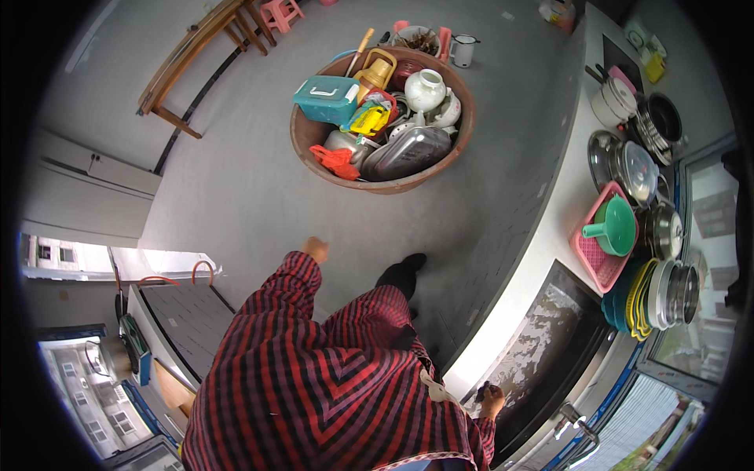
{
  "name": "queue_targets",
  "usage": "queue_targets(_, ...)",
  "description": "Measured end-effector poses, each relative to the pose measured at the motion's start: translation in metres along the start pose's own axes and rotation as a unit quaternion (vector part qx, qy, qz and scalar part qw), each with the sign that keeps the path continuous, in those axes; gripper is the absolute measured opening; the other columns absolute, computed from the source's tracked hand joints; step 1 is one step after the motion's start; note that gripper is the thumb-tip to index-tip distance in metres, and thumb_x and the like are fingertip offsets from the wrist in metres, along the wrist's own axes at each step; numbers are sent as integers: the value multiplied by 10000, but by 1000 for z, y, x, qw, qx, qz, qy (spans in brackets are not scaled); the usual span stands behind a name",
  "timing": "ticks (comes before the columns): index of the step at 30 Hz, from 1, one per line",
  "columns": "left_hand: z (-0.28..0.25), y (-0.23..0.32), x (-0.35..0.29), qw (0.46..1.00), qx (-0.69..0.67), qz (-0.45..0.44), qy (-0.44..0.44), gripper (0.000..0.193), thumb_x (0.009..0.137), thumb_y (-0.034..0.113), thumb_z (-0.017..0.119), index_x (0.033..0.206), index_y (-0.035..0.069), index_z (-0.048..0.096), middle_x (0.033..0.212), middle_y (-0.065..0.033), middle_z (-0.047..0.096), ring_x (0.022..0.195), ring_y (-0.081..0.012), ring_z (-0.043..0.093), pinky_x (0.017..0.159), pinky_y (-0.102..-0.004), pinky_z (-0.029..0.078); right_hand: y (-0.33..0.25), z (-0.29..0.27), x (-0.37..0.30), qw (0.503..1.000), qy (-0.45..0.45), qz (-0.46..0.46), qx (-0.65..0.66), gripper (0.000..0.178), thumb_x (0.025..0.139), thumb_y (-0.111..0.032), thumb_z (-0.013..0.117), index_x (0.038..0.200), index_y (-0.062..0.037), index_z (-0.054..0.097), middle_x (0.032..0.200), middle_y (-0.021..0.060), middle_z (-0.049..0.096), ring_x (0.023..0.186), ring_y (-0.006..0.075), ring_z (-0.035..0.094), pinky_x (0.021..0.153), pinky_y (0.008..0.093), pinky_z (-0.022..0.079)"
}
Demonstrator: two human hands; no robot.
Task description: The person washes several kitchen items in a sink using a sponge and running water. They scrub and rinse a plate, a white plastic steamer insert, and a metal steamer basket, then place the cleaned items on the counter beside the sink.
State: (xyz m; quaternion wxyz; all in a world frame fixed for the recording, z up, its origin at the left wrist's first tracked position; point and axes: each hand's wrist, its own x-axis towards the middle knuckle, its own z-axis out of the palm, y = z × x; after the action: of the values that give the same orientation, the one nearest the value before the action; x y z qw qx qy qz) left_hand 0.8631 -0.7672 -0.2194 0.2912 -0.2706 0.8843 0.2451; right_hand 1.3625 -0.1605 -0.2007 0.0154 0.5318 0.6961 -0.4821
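Note:
My left hand (316, 250) hangs in front of me over the grey floor, past a red-and-black striped sleeve. Its fingers look curled together, and nothing shows in them. My right hand (492, 400) is at the near end of the sink (542, 334), by the white counter edge. Its fingers are closed on a small dark object (481, 392), too small to name. Grey water with patches of white foam fills the sink. A faucet (577, 424) stands beside it at the lower right.
A big brown tub (385, 187) on the floor holds kitchenware, including a teal box (323, 100) and a white jar (426, 90). Along the right counter stand a pink basket (591, 255) with a green dipper (616, 224), stacked basins (667, 294) and pots. A wooden bench (184, 59) is far left.

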Motion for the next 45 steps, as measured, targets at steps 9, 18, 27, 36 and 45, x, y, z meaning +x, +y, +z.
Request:
queue_targets(9, -65, 18, 118, 975, -211, 24, 65, 380, 918, 337, 665, 722, 18, 599, 612, -94, 613, 474, -199, 574, 424, -372, 491, -87, -1, 10, 994, 95, 33, -34, 581, 905, -199, 749, 1396, -40, 481, 1191, 177, 653, 1039, 267, 651, 878, 367, 534)
queue_targets(18, -70, 250, 301, 795, -572, -166, -117, 902, 814, 743, 668, 1375, 58, 497, 1217, -236, 606, 984, -348, 647, 864, -491, 563, -273, 91, -8, 915, 140, 6, -379, 533, 932, -293, 688, 1328, 16, 509, 1245, 223, 592, 1147, 370, 582, 972, 473, 484)
queue_targets(27, -17, 316, 374, 603, -752, -226, -139, 539, 977, 470, 615, 1383, 131, 513, 1292, -140, 639, 1148, -317, 651, 874, -551, 545, -418, 144, -15, 926, 124, 61, -352, 460, 938, -213, 692, 1329, -35, 527, 1219, 207, 645, 1117, 313, 640, 972, 418, 502)
queue_targets(36, -33, 268, 377, 634, -725, -225, -144, 362, 1021, 222, 613, 1331, 50, 543, 1247, -142, 673, 1085, -321, 691, 878, -529, 584, -468, 218, 25, 944, 46, 70, -318, 407, 941, -151, 657, 1313, -26, 548, 1263, 173, 618, 1118, 298, 635, 934, 400, 531)
queue_targets(45, -46, 227, 349, 679, -696, -159, -173, 323, 1001, 143, 636, 1279, -13, 583, 1195, -126, 677, 1041, -292, 678, 911, -476, 555, -481, 227, 26, 944, 41, 59, -321, 350, 970, -171, 650, 1276, -16, 584, 1285, 172, 612, 1108, 295, 656, 919, 378, 552)
